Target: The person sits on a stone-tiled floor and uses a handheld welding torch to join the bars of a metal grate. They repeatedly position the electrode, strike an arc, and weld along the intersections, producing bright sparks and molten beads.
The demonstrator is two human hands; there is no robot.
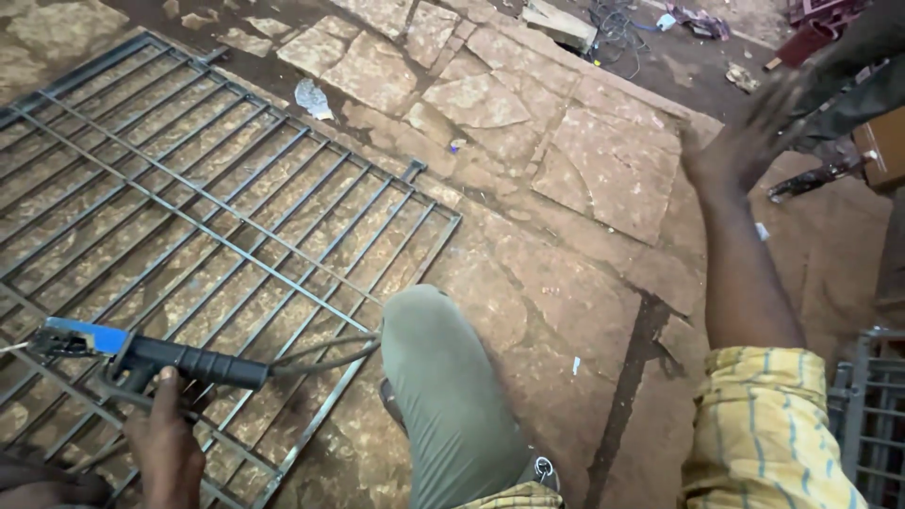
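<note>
While left fingers [168,396] clasp the electrode holder [141,356], lying crosswise, jaws leftward, right hand [754,141] blurred, fingers' state unclear.

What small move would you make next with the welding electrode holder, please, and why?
Probably bring the right hand back first: it is raised, blurred and away from the work. The left hand alone grips the electrode holder, whose tip hangs over the steel grille.

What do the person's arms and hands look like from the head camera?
Both hands are bare, no gloves. The right arm is bare to above the elbow, where a short yellow sleeve with thin blue and white stripes begins. The right hand is motion-blurred. Only the left hand and wrist show; no sleeve is visible there.
</note>
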